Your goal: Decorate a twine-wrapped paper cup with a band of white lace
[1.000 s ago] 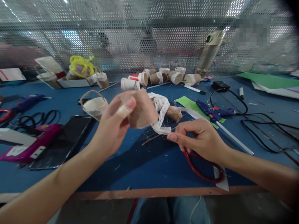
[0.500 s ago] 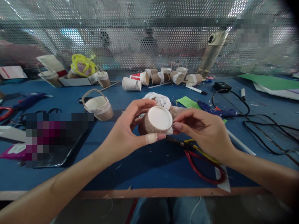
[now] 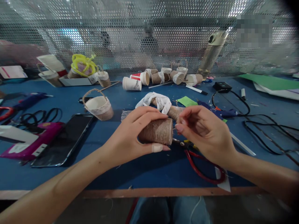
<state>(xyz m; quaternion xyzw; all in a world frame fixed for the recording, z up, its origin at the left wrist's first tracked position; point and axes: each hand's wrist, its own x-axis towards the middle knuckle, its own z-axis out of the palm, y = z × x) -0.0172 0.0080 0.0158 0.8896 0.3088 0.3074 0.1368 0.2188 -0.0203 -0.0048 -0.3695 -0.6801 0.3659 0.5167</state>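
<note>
My left hand (image 3: 133,133) is wrapped round a paper cup covered in brown twine (image 3: 157,131), which lies sideways in the air above the table. A light bandage circles the thumb. Just right of the cup's end, my right hand (image 3: 205,137) is closed, thumb and fingertips pinched together; whatever they hold is too small to make out. White lace ribbon (image 3: 164,100) and a roll of twine (image 3: 174,112) lie behind the cup. Scissors (image 3: 196,171) with red and yellow handles rest beneath my right hand.
A small handled basket (image 3: 100,107), a phone (image 3: 67,140) and a magenta packet (image 3: 44,137) are on the left. Several twine-covered cups (image 3: 160,77) line the back by a perforated metal screen (image 3: 130,40). A blue glue gun (image 3: 217,110), cables and a bottle (image 3: 211,56) are right.
My left hand has turned the cup so its twine-wrapped side faces me and its white base no longer shows. My right hand has shifted slightly right, away from the cup.
</note>
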